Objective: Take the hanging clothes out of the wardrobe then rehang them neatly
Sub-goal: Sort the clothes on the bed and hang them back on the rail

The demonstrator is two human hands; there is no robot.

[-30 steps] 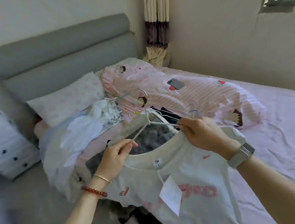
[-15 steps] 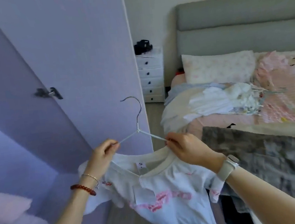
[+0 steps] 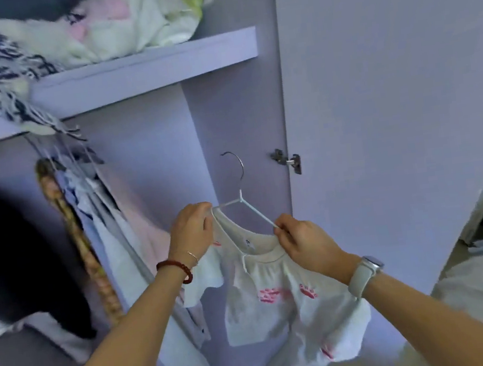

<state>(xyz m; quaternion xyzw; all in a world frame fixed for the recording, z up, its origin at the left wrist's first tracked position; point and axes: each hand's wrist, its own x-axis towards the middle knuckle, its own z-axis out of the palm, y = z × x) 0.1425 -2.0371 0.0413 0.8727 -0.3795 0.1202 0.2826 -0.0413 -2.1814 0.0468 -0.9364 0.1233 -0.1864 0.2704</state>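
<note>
Both hands, left hand [image 3: 192, 230] and right hand [image 3: 303, 240], pinch the thin white wire hanger [image 3: 244, 203] carrying a white pink-printed T-shirt [image 3: 282, 299] before the open lilac wardrobe [image 3: 226, 117].

Both hands [image 3: 193, 231] [image 3: 303, 240] raised, fingers apparently pinched.
</note>
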